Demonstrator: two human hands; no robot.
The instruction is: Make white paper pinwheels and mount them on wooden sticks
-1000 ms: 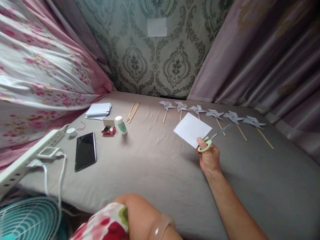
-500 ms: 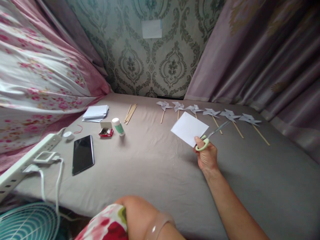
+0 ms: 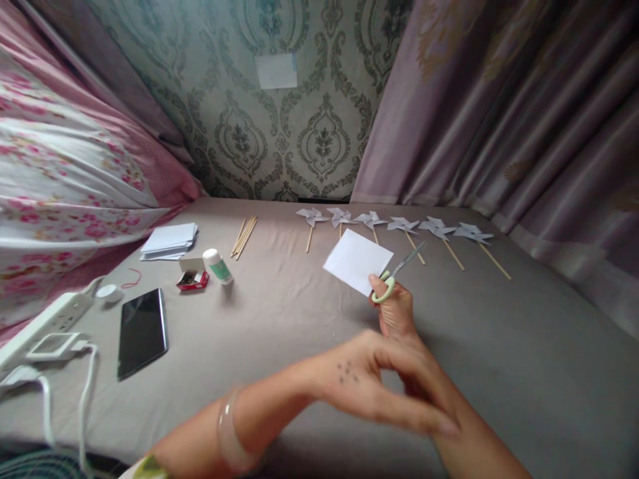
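My right hand (image 3: 398,313) is closed on a pair of scissors (image 3: 385,290) with pale green handles and a square sheet of white paper (image 3: 357,259). The scissors' blades point up and to the right, away from the sheet. My left hand (image 3: 369,376) reaches across my right forearm, thumb and fingers apart, with nothing seen in it. Its fingertips overlap the forearm; whether they press on it I cannot tell. Beyond the sheet, several white paper pinwheels (image 3: 403,225) on wooden sticks lie in a row.
On the grey cloth (image 3: 279,319) at left are stacked papers (image 3: 170,241), wooden sticks (image 3: 244,237), a glue stick (image 3: 218,267), a small red box (image 3: 192,276) with its lid up, and a black phone (image 3: 142,332). A white power strip (image 3: 54,319) with cables stands at the left edge.
My left hand has come up from below and now lies across my right forearm. The right hand still holds the scissors and paper. The whole view has shifted slightly.
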